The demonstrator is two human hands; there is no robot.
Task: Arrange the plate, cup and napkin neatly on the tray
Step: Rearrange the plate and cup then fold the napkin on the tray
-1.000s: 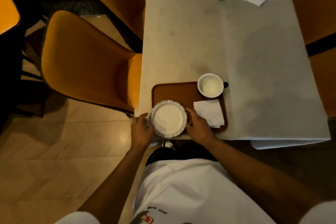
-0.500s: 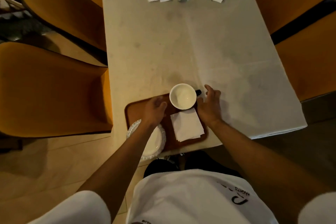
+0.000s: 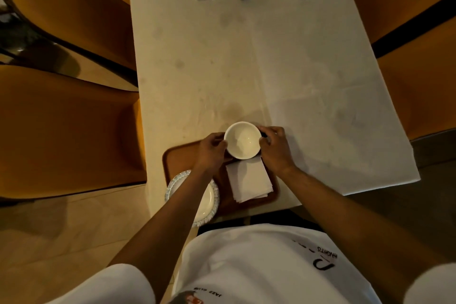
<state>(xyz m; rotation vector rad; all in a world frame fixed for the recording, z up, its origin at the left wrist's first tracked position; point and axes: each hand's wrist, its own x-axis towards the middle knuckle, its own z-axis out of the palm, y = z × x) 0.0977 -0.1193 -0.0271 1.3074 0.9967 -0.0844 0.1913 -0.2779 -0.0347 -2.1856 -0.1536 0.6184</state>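
Head view: round white ceramic cup, lower centre of frame, far end of brown rectangular tray.
Left hand: clasping cup's left wall.
Right hand: clasping right wall, over dark handle.
Handling: probably rigid, smooth, breakable; best gripped by both walls.
Neighbours: folded white napkin just below; scalloped white plate lower left.

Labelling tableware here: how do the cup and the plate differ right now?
The cup is deep with a smooth rim; the plate is flat with a scalloped rim. The left hand and right hand hold the cup; the plate lies untouched, partly under the left forearm. Both are white and empty.
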